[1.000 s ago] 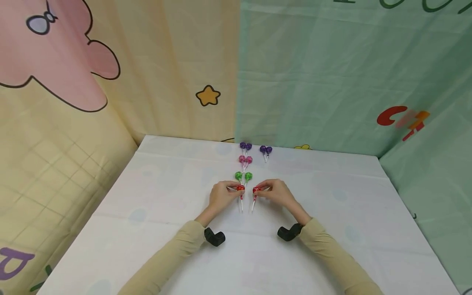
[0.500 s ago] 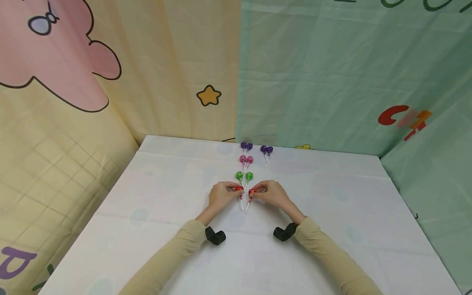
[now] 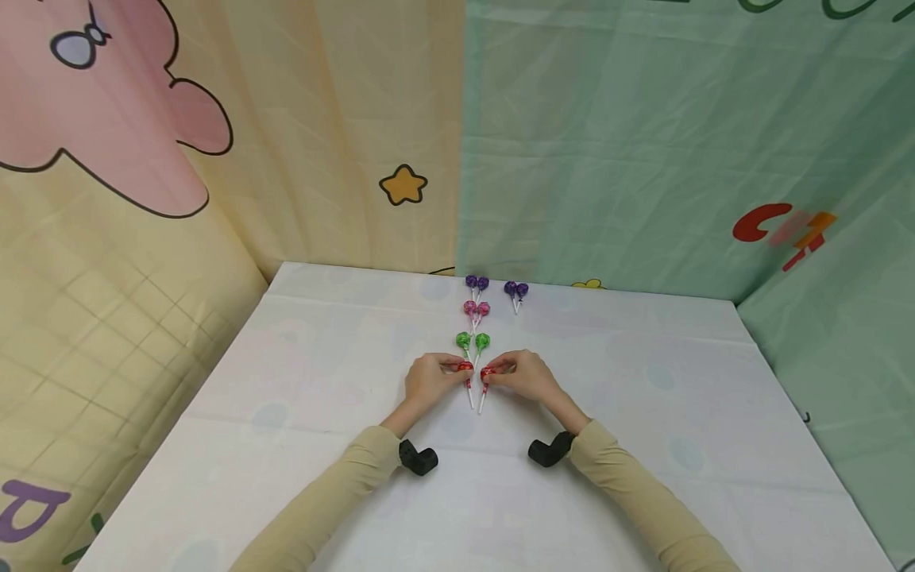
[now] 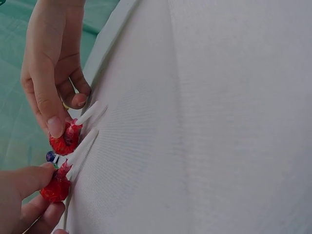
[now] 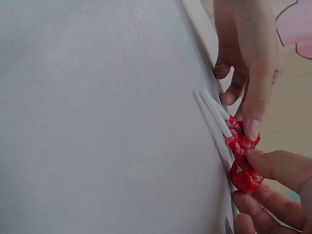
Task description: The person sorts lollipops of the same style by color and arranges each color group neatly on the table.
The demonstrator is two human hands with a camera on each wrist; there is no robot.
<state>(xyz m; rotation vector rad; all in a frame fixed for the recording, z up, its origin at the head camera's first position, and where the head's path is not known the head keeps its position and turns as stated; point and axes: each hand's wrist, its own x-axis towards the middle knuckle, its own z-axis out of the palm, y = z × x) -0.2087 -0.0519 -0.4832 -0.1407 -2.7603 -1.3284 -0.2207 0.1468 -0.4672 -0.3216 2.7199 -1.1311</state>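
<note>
My left hand (image 3: 429,381) pinches a red-wrapped lollipop (image 4: 55,189) by its candy head, between thumb and fingers. Opposite it, my right hand (image 3: 527,375) grips a second red lollipop (image 5: 245,178) the same way. The two heads sit a small gap apart, and their white sticks slant toward each other at the near end, low over the white table. Just beyond my fingertips lie two green lollipops (image 3: 482,342), their sticks crossing toward me. Fingers partly cover both red wrappers in the head view.
Farther back in the same column lie a pink lollipop pair (image 3: 469,307) and a purple pair (image 3: 471,282). Right of these is another purple pair (image 3: 511,288). Curtains (image 3: 608,159) rise behind the white table (image 3: 322,334), and black wrist cameras (image 3: 418,458) sit at both cuffs.
My right hand has moved left with its red lollipop, narrowing the gap between the two. The left hand has barely shifted, and its stick now tilts slightly more to the right.
</note>
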